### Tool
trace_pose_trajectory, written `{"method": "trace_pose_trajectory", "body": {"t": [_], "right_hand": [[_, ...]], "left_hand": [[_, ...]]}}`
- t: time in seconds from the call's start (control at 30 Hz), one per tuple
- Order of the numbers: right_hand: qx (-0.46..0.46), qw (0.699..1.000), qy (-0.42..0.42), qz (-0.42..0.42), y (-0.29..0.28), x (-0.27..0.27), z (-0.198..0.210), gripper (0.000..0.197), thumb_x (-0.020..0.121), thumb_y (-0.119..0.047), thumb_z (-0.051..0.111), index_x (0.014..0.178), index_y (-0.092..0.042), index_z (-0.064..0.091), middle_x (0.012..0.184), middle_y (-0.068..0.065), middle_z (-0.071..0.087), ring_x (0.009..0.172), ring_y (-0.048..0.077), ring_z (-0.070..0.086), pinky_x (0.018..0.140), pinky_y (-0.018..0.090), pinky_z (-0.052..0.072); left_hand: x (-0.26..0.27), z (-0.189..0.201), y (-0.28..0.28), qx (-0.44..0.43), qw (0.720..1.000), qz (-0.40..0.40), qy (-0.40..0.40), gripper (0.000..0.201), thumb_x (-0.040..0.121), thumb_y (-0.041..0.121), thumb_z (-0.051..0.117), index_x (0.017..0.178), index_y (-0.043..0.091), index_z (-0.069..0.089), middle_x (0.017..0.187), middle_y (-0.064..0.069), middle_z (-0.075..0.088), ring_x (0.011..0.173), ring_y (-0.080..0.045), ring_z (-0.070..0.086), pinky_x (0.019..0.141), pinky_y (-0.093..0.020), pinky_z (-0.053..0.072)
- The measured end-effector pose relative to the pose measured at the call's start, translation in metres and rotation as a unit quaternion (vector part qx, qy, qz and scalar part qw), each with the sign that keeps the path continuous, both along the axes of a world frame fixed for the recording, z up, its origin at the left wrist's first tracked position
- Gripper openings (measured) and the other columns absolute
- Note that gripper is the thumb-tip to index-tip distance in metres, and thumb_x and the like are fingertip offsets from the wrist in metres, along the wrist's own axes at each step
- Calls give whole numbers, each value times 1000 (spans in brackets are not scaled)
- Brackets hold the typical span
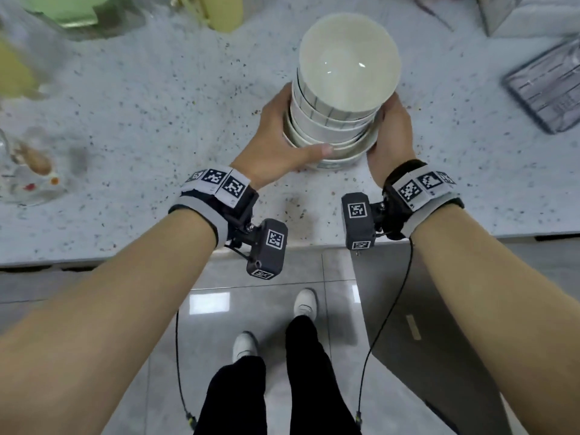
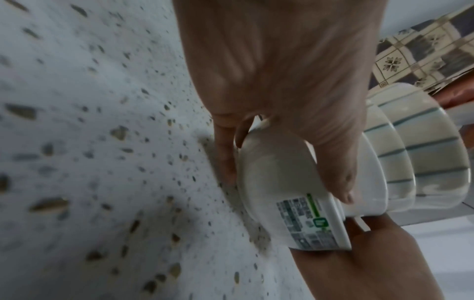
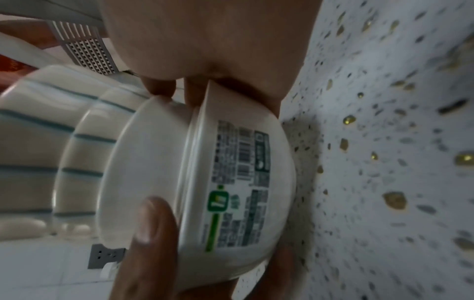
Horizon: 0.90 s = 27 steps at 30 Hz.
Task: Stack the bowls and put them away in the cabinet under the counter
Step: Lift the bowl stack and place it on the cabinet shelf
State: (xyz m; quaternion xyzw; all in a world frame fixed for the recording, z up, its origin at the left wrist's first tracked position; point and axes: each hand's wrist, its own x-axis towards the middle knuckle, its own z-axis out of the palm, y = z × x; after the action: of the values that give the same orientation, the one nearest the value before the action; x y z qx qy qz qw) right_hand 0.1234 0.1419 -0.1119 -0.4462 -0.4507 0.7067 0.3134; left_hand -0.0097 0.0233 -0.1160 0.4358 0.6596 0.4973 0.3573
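Both hands clasp the stack of bowls (image 1: 337,98) on the speckled counter (image 1: 157,120), left hand (image 1: 276,142) and right hand (image 1: 392,133) curled round the bottom bowl (image 3: 231,182), whose printed label (image 3: 238,182) with a barcode and green stripe is too blurred to read.

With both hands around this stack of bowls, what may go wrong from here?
The stack of bowls is tall and leans, so the upper bowls may slide off in carrying. The left hand and right hand grip only the bottom bowl, whose smooth wall may slip.
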Motion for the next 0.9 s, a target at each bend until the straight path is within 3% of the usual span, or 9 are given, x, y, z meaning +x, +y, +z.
{"method": "trace_pose_trajectory", "body": {"t": [0.07, 0.1, 0.23, 0.33, 0.57, 0.63, 0.73, 0.8, 0.9], "right_hand": [[-14, 1000, 21, 4, 5, -3, -5, 32, 97, -39, 45, 108, -23, 71, 119, -2, 74, 117, 18, 66, 107, 40, 49], [-18, 999, 32, 3, 5, -4, -6, 32, 98, -39, 44, 108, -24, 71, 118, -3, 74, 117, 17, 66, 106, 38, 49], [-32, 999, 32, -10, -2, 0, -1, 28, 98, -36, 45, 96, -25, 70, 106, -5, 74, 111, 17, 68, 101, 36, 51], [-39, 999, 12, -33, -17, 13, 7, 25, 96, -36, 48, 88, -26, 69, 97, -8, 74, 100, 15, 68, 100, 37, 51], [-27, 992, 33, -119, -92, 68, 26, 30, 99, -30, 44, 79, -26, 65, 81, -10, 71, 88, 13, 64, 93, 33, 51], [-24, 989, 36, -138, -121, 85, 31, 30, 100, -30, 41, 80, -25, 63, 86, -7, 69, 90, 15, 63, 94, 34, 51], [-31, 986, 38, -159, -164, 112, 31, 25, 97, -31, 41, 84, -24, 61, 95, -1, 65, 94, 18, 62, 97, 39, 51], [-28, 983, 52, -173, -192, 129, 28, 23, 97, -31, 42, 87, -23, 61, 97, 1, 65, 93, 19, 63, 88, 37, 52], [-28, 977, 70, -202, -231, 151, 13, 28, 97, -35, 45, 104, -21, 68, 110, 4, 71, 108, 24, 68, 97, 40, 53]], "left_hand": [[4, -1, 6, 0, 999, 18, -31, 77, 74, 17, 87, 125, 42, 35, 123, 28, 47, 118, 7, 55, 84, -24, 54], [4, -3, 7, 5, 999, 28, -36, 77, 72, 18, 88, 123, 45, 36, 124, 25, 50, 119, 0, 56, 80, -26, 55], [14, -6, 4, 24, 998, 46, -33, 80, 70, 16, 89, 129, 34, 37, 131, 10, 51, 118, 4, 53, 83, -10, 50], [28, -5, -8, 42, 998, 38, -35, 80, 69, 15, 90, 130, 31, 41, 132, 8, 53, 123, 2, 52, 99, -16, 45], [71, 3, -66, 60, 998, -10, -11, 83, 66, 24, 91, 126, 47, 39, 136, 11, 49, 132, -7, 45, 110, -29, 41], [86, 4, -89, 55, 998, -22, 1, 88, 66, 27, 91, 134, 41, 37, 142, 7, 45, 136, -10, 41, 110, -25, 38], [107, 3, -127, 45, 998, -42, 12, 95, 66, 31, 90, 142, 33, 34, 145, 8, 40, 138, -8, 37, 105, -8, 34], [120, -2, -153, 35, 997, -62, 5, 99, 66, 33, 90, 147, 29, 32, 148, 8, 37, 139, -7, 34, 110, -14, 33], [139, -12, -188, 10, 996, -84, -14, 104, 67, 31, 90, 150, 28, 27, 148, 11, 33, 138, -2, 32, 109, -8, 28]]}}
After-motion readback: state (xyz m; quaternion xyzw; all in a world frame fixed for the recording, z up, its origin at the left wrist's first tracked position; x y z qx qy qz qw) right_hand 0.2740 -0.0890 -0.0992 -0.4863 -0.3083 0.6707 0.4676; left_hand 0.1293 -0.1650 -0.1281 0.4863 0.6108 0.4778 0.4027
